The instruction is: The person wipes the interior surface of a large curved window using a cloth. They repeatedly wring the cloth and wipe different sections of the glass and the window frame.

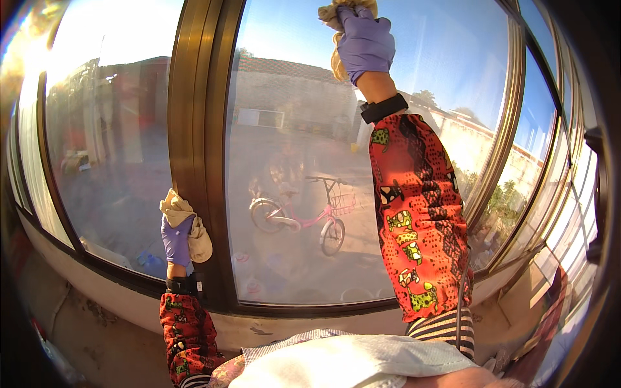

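My right hand, in a purple glove, is raised high against the window pane. It is closed on a cream cloth that shows above and left of the fingers. Lower down at the left, my left hand, also gloved in purple, grips a second cream cloth. That cloth lies beside the brown window frame post. Red patterned sleeve covers and black wristbands are on both arms. Hazy marks show on the glass.
Beyond the glass stand a pink bicycle with a basket and a pale wall. Below the window runs a ledge. More framed panes curve away at the right. Bright sun glares at the upper left.
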A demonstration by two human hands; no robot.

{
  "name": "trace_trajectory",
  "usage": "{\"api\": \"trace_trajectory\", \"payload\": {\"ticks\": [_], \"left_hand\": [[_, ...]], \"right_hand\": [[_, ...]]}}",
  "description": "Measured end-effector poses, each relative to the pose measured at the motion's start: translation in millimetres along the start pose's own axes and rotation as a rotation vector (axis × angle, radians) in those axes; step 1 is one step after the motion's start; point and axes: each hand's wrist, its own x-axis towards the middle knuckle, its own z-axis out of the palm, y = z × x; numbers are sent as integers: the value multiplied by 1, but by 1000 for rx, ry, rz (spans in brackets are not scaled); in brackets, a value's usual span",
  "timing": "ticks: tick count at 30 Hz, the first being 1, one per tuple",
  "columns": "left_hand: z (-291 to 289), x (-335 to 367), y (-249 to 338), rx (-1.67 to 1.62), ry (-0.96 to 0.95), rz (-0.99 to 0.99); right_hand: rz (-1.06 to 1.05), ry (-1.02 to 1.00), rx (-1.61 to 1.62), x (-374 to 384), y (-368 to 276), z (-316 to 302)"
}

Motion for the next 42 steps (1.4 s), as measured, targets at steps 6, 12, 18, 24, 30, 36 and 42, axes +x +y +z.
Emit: {"api": "trace_trajectory", "payload": {"ticks": [6, 12, 18, 24, 30, 36, 42], "left_hand": [[0, -4, 8, -19, -20, -8], [-10, 3, -5, 183, 4, 112], [-38, 10, -35, 125, -13, -1], [-86, 25, -88, 225, 4, -49], [-128, 34, -134, 276, 64, -4], [-150, 34, -153, 321, 90, 16], [-175, 30, -166, 304, 96, 14]], "right_hand": [[-215, -102, 345, -23, -134, -31], [-352, -36, 309, -67, -74, -27], [-239, 23, 49, -98, 71, -24], [-28, 32, -38, -123, 202, -16], [686, -44, 504, -183, 271, -64], [798, -134, 94, -233, 314, -75], [464, -153, -441, -276, 345, -52]]}}
